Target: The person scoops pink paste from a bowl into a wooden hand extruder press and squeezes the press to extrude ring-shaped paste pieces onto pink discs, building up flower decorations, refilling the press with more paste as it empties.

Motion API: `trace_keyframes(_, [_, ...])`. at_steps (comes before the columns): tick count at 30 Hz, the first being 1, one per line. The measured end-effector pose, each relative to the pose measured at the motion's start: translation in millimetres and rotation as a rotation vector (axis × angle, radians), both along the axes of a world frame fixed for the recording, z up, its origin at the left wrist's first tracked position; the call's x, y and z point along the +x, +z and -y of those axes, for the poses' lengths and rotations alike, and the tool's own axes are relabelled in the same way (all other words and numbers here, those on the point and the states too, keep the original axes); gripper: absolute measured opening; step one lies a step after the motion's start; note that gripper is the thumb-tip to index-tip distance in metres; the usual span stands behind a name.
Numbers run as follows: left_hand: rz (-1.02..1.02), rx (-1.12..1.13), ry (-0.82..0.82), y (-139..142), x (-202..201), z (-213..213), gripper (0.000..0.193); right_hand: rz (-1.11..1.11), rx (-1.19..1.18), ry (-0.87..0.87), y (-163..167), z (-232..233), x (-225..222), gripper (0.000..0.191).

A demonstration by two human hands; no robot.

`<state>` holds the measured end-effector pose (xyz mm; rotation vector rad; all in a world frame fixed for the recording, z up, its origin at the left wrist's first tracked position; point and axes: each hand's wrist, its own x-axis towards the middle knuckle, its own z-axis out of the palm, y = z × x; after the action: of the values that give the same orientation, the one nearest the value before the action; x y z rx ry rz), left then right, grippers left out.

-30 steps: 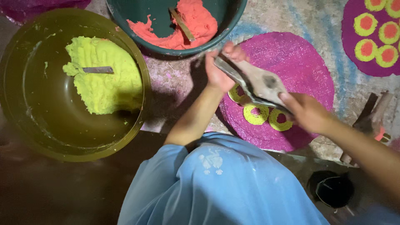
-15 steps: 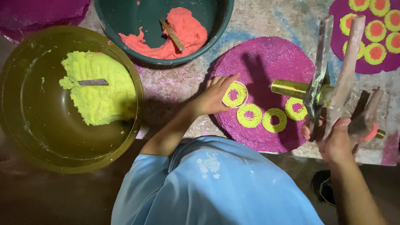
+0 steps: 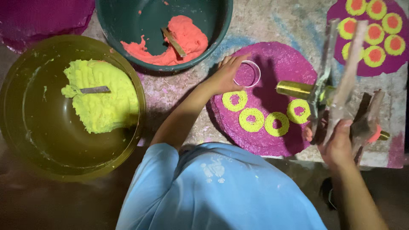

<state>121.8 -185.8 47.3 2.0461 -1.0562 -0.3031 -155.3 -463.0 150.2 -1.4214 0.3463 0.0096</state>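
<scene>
Ring mould (image 3: 247, 73) | left hand (image 3: 223, 76) holds | right hand (image 3: 338, 147) grips sticks (image 3: 341, 81)

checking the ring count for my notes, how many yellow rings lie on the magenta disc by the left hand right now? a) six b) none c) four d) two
c: four yellow rings lie in a curved row on the magenta disc, just below the left hand, which holds a small white ring mould on the disc.

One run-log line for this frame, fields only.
left hand: on white ring, magenta disc | right hand: holds flat sticks | four yellow rings laid
</scene>
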Motion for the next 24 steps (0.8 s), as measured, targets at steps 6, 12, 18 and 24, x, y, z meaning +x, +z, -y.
trace_keyframes(6, [0.013, 0.003, 0.022, -12.0, 11.7, 16.5, 0.110, -0.050, -0.054, 0.066, -9.5, -0.7, 15.0, 0.087])
trace_keyframes(12, [-1.367, -1.207, -0.268, 33.8, 16.3, 40.3, 0.096, -0.311, -0.507, 0.401, 1.9, 11.4, 83.0, 0.083])
trace_keyframes(18, [-1.501, -1.716, -0.248, 54.9, 32.2, 45.8, 0.069, -0.533, -0.670, 0.537, 35.0, -9.4, 161.7, 0.078])
trace_keyframes(24, [-1.405, -1.765, -0.041, 30.5, 50.8, 24.7, 0.059, -0.332, -1.001, 0.532, 41.8, -53.4, 182.6, 0.065])
